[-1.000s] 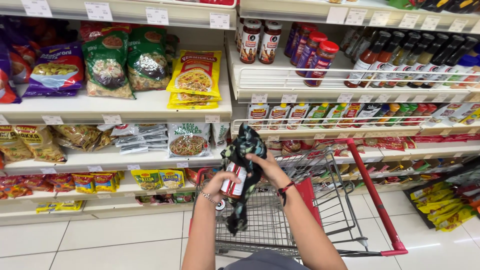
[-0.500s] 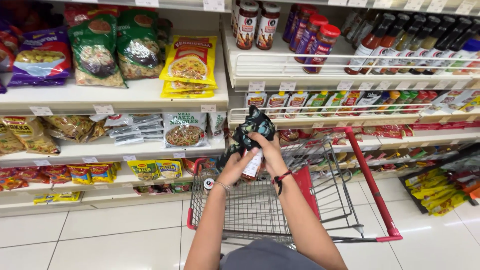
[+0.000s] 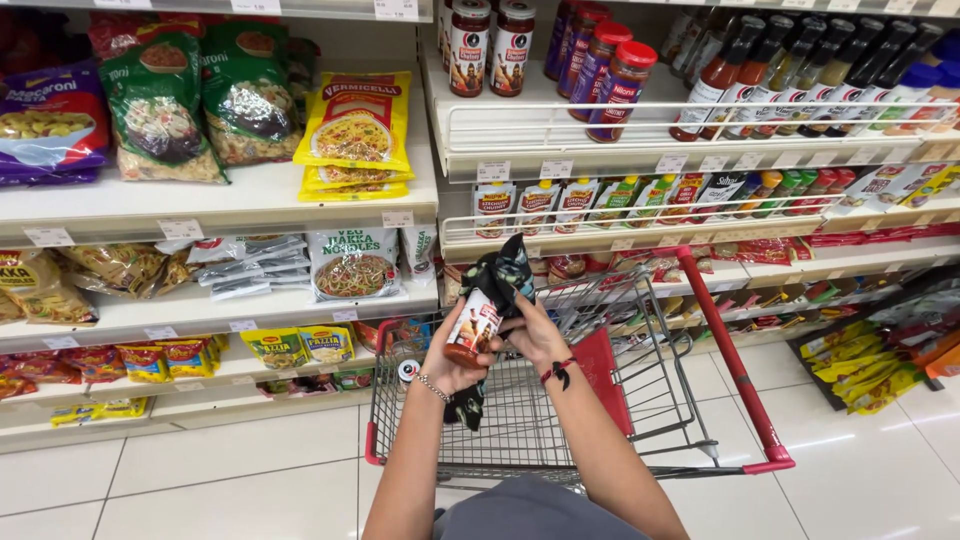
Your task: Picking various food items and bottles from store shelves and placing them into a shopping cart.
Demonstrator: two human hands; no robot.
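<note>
My left hand grips a small jar with a red and white label, held tilted above a shopping cart. My right hand presses a dark patterned cloth against the top of the jar; the cloth covers the lid and hangs down below my left wrist. A thin chain sits on my left wrist and a dark red thread on my right wrist. Both hands are over the cart's wire basket, in front of the store shelves.
The red-handled wire cart stands against white shelving. Bags of pasta and yellow vermicelli packs sit at upper left, noodle packs below. Sauce jars and bottles fill the upper right shelf. The floor is pale tile.
Both hands have lifted the jar and cloth higher and slightly rightward over the cart. The view has tilted up, showing more of the shelves.
</note>
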